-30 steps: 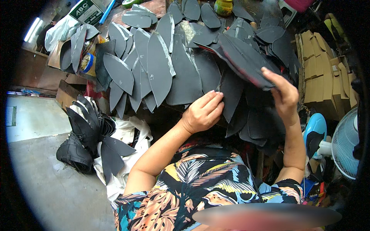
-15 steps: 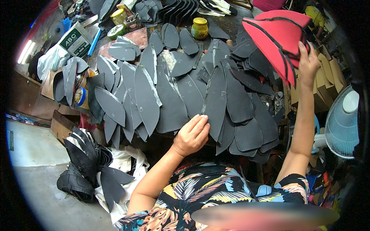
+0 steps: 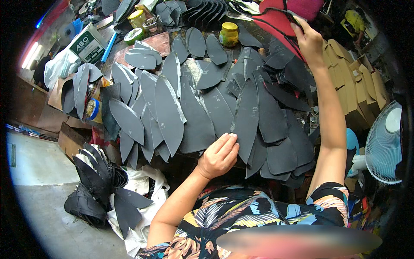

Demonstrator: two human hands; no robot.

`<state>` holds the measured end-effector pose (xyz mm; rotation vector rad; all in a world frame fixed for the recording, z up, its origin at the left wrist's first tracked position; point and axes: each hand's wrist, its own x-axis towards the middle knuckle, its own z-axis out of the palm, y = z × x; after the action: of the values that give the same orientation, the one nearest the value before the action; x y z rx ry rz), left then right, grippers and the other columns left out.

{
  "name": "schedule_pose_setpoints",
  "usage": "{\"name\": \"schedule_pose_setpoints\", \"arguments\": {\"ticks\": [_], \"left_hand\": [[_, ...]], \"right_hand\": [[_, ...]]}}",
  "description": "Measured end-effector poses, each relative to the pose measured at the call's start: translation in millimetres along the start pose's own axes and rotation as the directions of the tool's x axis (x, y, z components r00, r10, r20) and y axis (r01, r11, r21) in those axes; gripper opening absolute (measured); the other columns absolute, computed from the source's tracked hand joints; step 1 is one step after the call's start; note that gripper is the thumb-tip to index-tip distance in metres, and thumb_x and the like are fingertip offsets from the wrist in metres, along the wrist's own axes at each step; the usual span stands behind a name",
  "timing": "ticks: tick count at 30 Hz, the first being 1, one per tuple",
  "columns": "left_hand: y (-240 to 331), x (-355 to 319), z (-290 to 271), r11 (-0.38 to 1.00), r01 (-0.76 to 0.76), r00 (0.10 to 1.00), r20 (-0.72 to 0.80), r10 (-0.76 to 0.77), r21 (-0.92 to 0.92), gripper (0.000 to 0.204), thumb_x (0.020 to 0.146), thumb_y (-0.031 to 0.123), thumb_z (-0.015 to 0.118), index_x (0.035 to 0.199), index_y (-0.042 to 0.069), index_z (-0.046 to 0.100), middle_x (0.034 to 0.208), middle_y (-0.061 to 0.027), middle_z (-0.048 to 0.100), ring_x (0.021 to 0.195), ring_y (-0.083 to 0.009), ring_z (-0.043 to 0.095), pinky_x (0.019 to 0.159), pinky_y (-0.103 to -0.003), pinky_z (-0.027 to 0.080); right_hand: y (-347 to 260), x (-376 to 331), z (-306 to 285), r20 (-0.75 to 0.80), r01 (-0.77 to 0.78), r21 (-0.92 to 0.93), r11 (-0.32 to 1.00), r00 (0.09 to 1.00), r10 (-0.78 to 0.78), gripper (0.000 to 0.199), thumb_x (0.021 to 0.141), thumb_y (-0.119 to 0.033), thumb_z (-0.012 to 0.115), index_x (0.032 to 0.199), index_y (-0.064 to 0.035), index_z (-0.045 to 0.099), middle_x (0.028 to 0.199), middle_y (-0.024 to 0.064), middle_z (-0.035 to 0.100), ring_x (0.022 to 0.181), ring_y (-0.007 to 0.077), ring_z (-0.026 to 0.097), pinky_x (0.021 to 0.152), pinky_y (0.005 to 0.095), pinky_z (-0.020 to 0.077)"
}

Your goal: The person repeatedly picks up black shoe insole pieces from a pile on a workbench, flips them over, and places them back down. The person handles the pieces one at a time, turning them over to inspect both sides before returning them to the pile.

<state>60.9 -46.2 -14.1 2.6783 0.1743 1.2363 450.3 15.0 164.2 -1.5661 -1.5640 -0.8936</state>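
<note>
Raised at the far right, my right hand (image 3: 308, 43) is closed on red panels (image 3: 278, 21) with black edging, partly cut off by the frame's top. My left hand (image 3: 219, 157) is at the table's near edge, fingers bunched together. Its fingertips meet the lower left edge of a dark grey leaf-shaped foam piece (image 3: 247, 116); the thumb is hidden. That piece has a shiny strip along its left edge. Around it overlap several similar foam pieces (image 3: 169, 114), some with pale shiny edges and chalk marks.
A yellow-lidded jar (image 3: 229, 34) stands at the back of the table, and a green-and-white box (image 3: 88, 45) at the back left. Cardboard boxes (image 3: 360, 82) and a white fan (image 3: 385, 142) are on the right. Black moulded pieces (image 3: 88, 203) lie at lower left beside white cloth.
My right hand has moved left and away from me with the red panels, which now partly leave the frame. My left hand stays at the same foam piece. The whole view has shifted slightly.
</note>
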Motion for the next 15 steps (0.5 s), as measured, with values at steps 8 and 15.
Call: {"name": "schedule_pose_setpoints", "arguments": {"ticks": [8,15], "left_hand": [[0.1,0.6,-1.9,1.0,0.005,1.0,0.016,-0.005,0.03,0.03,0.076,0.009,0.068,0.102,-0.003,0.065,0.12,-0.0213,0.063,0.109,-0.0346,0.064,0.102,-0.043,0.051],[-1.6,-1.3,1.0,1.0,0.029,1.0,-0.002,-0.029,0.005,0.032,0.07,0.005,0.07,0.101,-0.004,0.067,0.119,-0.0214,0.065,0.108,-0.0369,0.065,0.098,-0.043,0.054]], "right_hand": [[-97.1,-34.5,-87.0,0.652,-0.146,0.437,0.888,0.731,-0.201,0.03,0.09,-0.004,0.065,0.12,-0.0062,0.068,0.108,0.0127,0.071,0.095,0.0213,0.069,0.082,0.0305,0.0537],[-79.3,-37.1,-74.0,0.609,-0.268,0.491,0.829,0.786,-0.107,0.03,0.098,-0.011,0.062,0.127,-0.0036,0.064,0.104,0.003,0.071,0.096,0.0078,0.062,0.088,0.0269,0.0511]]}}
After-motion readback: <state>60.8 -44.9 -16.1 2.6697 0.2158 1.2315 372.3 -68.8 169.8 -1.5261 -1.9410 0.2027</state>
